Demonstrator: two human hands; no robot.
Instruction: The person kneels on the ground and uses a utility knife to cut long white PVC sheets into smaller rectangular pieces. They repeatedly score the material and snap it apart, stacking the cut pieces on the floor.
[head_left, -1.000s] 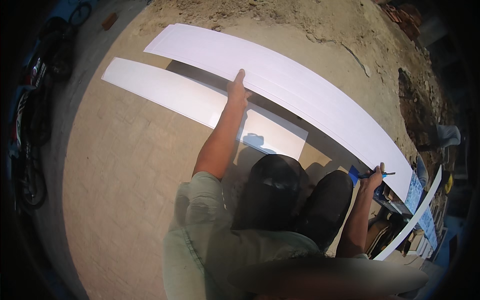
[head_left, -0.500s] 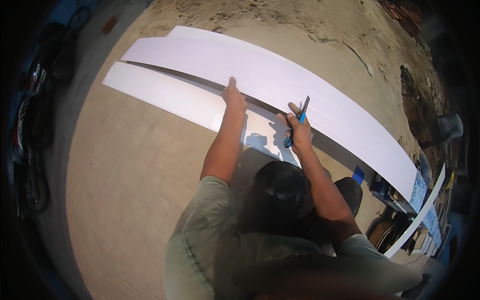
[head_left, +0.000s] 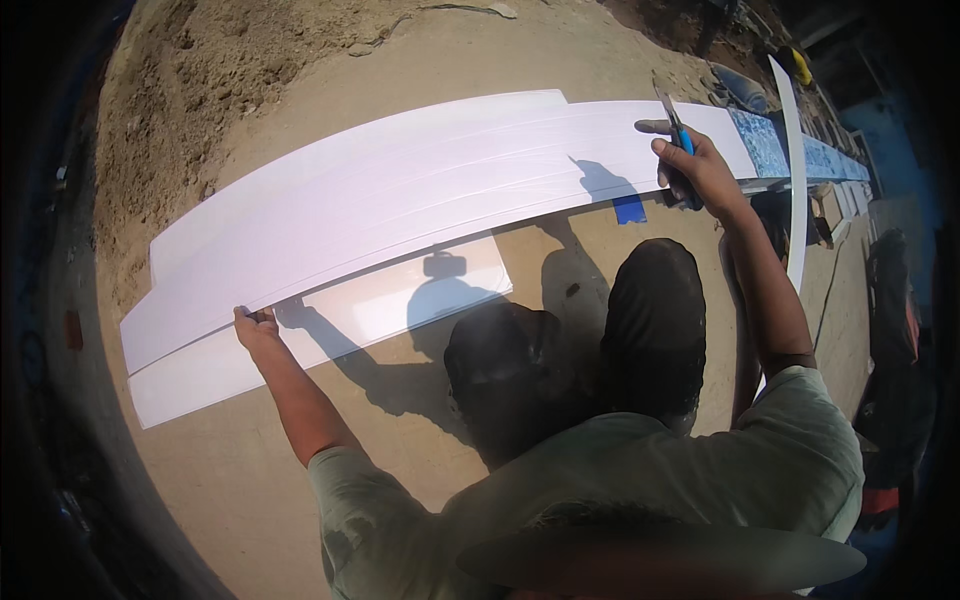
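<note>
My left hand (head_left: 258, 325) is closed on the near edge of a long white panel (head_left: 400, 205), toward its left end, thumb on top. The panel lies over another white sheet (head_left: 245, 185), which shows along its far side. Above the panel's right part, my right hand (head_left: 700, 170) grips a blue and black utility knife (head_left: 685, 140) with the blade pointing up and away. Its forefinger is stretched out to the left. Under the near edge, a shorter white panel (head_left: 420, 300) rests on the ground, partly covered by the upper one.
A blue piece (head_left: 629, 209) sticks out below the panel's near edge. At the right are a blue-patterned strip (head_left: 757, 143) and a narrow white strip (head_left: 793, 170) standing across it. My knees (head_left: 655, 320) are close to the panels. Loose soil (head_left: 200, 110) lies at the far left.
My left hand has shifted left along the panel's edge to near its end. My right hand, with the knife, has moved right, away from the left hand. The view has turned.
</note>
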